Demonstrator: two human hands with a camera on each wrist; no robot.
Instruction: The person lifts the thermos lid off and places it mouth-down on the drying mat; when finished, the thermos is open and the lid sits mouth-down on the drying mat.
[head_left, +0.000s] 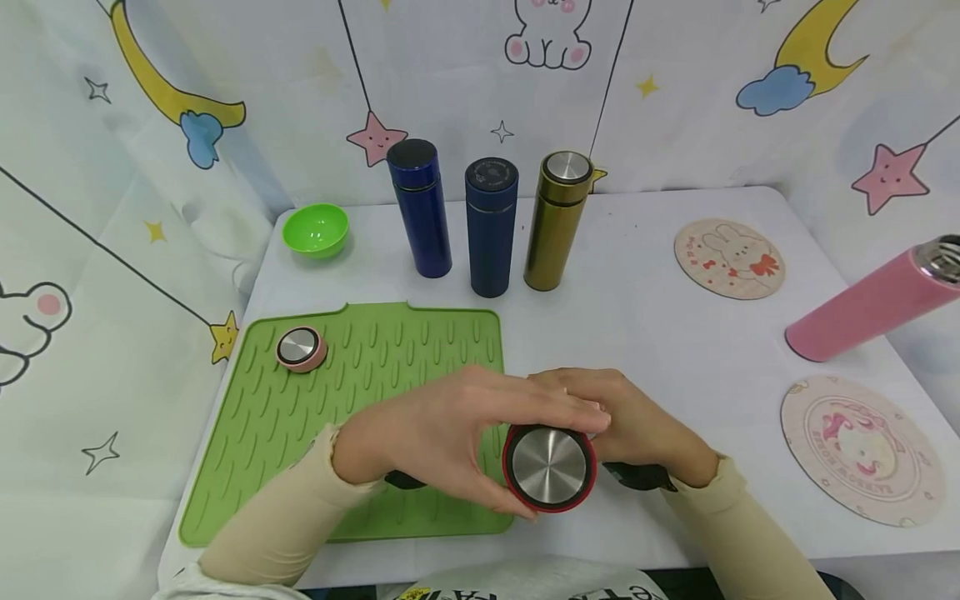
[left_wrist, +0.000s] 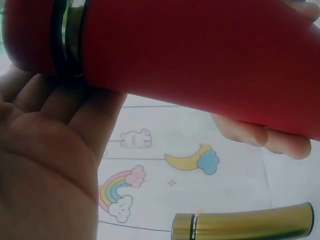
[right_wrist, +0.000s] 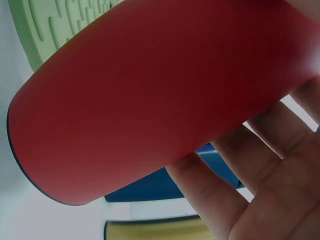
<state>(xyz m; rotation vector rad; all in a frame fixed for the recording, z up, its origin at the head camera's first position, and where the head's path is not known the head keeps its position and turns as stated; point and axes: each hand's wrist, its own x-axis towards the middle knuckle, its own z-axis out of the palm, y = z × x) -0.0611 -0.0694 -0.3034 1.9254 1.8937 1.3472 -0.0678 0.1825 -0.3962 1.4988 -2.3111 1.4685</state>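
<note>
Toward the left of the white table (head_left: pixel 622 333), a green mat (head_left: pixel 420 350) is laid flat, its rubbery-looking surface covered with raised, elongated ridges. On it is set a short, round pink cap (head_left: pixel 300 348), topped with a steel disc ringed in black. Beyond the mat, a bright green rounded bowl (head_left: pixel 316 231) is placed, then three cylinders are stood in a row: a glossy blue bottle (head_left: pixel 422 217), a matte navy bottle (head_left: pixel 491 229) and a metallic gold bottle (head_left: pixel 557 229).

Nearer the front, just beside the mat's right edge, a smooth red bottle (right_wrist: pixel 125 100) is held; whether its base is touching the table cannot be told. Its steel-topped lid (head_left: pixel 550 467) is gripped by the left hand (head_left: pixel 457 425), thumb and fingers spread wide around the rim. Below the lid, a shiny metal band (left_wrist: pixel 75 45) is seen. The body is clasped by the right hand (head_left: pixel 626 417), fingers wrapped round it.

Farther right are laid a flat rabbit coaster (head_left: pixel 730 258) and a larger round pale disc (head_left: pixel 864 450); beside them a slim pink bottle (head_left: pixel 873 304) is stood, its steel mouth uncovered.
</note>
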